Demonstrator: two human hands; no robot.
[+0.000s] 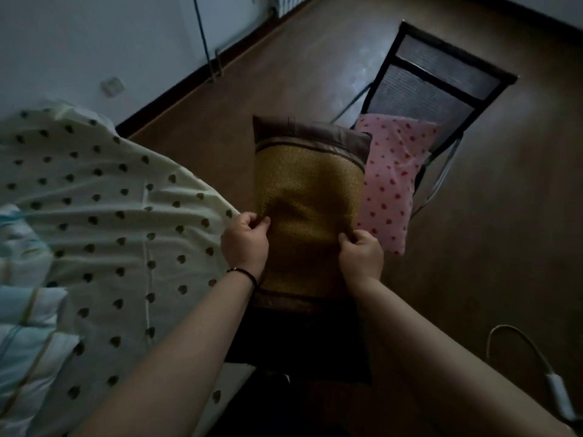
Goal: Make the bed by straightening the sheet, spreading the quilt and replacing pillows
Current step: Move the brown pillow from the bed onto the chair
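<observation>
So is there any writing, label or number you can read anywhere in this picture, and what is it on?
None can be read.
The woven yellow-brown pillow that the left hand and right hand grip shows no text.
The pink spotted pillow, the cream dotted quilt and the white wall socket: patterns only, no words.

Your forearms cover the near end of the woven pillow point(307, 197), and below it everything sinks into shadow you cannot read. The pink pillow point(389, 181) is partly hidden behind it and covers the seat of the chair point(438, 80). The quilt point(94, 216) and the striped bedding point(22, 316) run off the left edge. The white cable point(536, 364), perhaps a charger, leaves the frame at lower right.
</observation>
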